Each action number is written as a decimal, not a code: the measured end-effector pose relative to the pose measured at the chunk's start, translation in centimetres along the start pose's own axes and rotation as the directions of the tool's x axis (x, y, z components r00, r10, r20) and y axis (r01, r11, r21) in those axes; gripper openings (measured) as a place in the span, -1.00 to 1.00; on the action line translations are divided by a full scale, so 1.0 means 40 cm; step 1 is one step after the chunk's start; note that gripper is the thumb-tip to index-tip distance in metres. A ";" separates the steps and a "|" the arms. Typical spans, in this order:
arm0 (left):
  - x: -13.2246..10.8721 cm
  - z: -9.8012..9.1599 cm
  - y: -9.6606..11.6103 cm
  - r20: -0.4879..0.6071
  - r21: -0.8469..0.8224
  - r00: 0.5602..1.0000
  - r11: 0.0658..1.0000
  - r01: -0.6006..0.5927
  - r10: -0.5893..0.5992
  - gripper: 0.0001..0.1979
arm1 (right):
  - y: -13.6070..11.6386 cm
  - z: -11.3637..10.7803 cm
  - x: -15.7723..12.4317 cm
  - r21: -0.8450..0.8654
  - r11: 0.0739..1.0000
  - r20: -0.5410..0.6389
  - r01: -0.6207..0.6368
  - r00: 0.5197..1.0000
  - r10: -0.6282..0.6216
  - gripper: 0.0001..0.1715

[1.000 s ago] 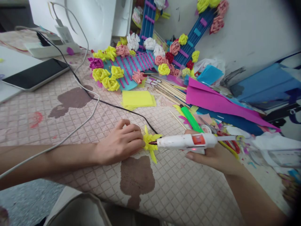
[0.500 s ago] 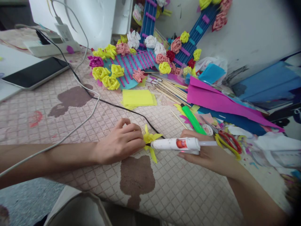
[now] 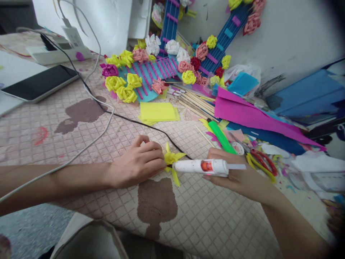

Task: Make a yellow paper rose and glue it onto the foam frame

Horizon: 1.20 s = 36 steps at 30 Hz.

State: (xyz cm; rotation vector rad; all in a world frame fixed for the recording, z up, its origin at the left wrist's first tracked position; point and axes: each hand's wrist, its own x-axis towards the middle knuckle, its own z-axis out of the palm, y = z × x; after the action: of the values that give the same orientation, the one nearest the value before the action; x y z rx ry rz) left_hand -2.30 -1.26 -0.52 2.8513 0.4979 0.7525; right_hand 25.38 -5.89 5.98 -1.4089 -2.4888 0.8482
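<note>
On a quilted pink table cover [image 3: 81, 144], near its front edge, the right hand [image 3: 237, 178] grips a white glue gun [image 3: 201, 166], nozzle touching a yellow paper flower [image 3: 171, 159] that the left hand [image 3: 137, 165] pinches closed in its fingertips.

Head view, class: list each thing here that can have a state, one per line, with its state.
Glue gun: held in the right hand, nozzle at the yellow paper flower, glue stick loaded.
Yellow paper flower: pinned to the cloth by the left hand fingers.
Tablet: screen dark.
Scissors: lying flat; open or shut unclear.
Yellow paper sheets: stacked flat.
Black cord: slack across the cloth.
</note>
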 end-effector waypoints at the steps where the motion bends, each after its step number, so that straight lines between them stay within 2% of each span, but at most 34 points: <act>1: 0.000 0.000 0.000 0.003 0.002 1.000 1.000 0.004 -0.004 -0.84 | 0.000 0.000 0.000 -0.001 1.000 0.001 0.001 1.000 -0.001 -0.79; 9: 0.001 0.001 0.001 -0.003 -0.014 1.000 1.000 0.013 -0.013 -0.85 | 0.008 -0.001 -0.006 0.004 1.000 0.012 -0.015 1.000 0.015 -0.74; 14: 0.006 0.000 0.002 0.006 -0.042 0.998 0.997 0.057 -0.057 -0.88 | 0.019 -0.005 -0.011 0.046 0.996 0.050 0.072 0.996 -0.074 -0.79; 21: 0.012 0.005 0.004 0.018 -0.020 0.996 0.996 0.092 -0.091 -0.86 | 0.036 -0.002 -0.015 0.102 0.991 0.027 0.085 0.996 -0.088 -0.80; 29: 0.025 0.009 0.007 0.068 -0.071 0.984 0.983 0.172 -0.168 -0.89 | 0.068 0.001 -0.023 0.124 0.992 0.012 -0.032 0.999 0.031 -0.77; 32: 0.030 0.012 0.007 0.087 -0.098 0.974 0.971 0.218 -0.209 -0.92 | 0.105 0.008 -0.035 0.129 0.982 -0.083 -0.139 0.985 0.150 -0.72; 36: 0.035 0.015 0.007 0.087 -0.092 0.969 0.967 0.238 -0.230 -0.89 | 0.145 0.014 -0.027 0.213 0.953 -0.200 -0.215 0.945 0.258 -0.64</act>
State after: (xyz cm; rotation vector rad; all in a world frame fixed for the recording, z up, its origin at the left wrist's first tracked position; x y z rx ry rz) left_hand -0.80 -1.05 -0.36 2.6535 0.7465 0.6061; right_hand 30.02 -4.69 2.49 -1.6567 -2.0422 0.8833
